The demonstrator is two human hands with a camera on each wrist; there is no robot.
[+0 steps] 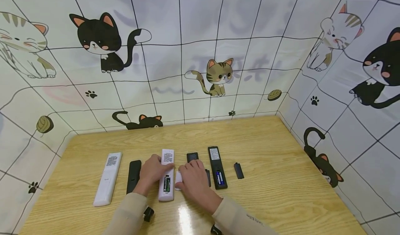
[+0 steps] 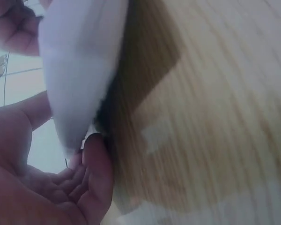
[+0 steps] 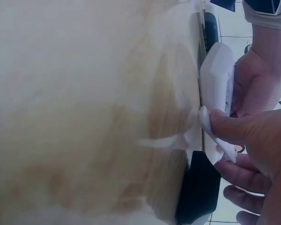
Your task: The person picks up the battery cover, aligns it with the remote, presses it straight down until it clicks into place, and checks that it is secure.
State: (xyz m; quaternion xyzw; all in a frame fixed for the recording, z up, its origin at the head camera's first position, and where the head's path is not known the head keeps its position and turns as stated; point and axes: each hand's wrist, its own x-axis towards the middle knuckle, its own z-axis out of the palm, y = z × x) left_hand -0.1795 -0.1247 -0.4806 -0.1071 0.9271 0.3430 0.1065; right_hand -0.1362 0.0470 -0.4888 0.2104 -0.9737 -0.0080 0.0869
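Note:
A white remote [image 1: 166,179] lies face down at the table's middle, its battery bay open with batteries [image 1: 167,184] showing. My left hand [image 1: 157,166] grips its upper part from the left; in the left wrist view the remote [image 2: 79,70] is a white blur above my fingers [image 2: 96,173]. My right hand [image 1: 187,174] pinches a white battery cover [image 1: 178,179] beside the remote's right edge. In the right wrist view the thumb [image 3: 234,129] presses that cover [image 3: 210,129] close to the white remote [image 3: 218,79].
Another white remote [image 1: 107,177] and a black remote [image 1: 134,176] lie to the left. On the right are a black remote [image 1: 192,157] partly under my right hand, an open black remote [image 1: 217,167] with blue batteries, and its loose black cover [image 1: 239,170]. Cat-print walls [image 1: 200,54] enclose the wooden table [image 1: 281,193].

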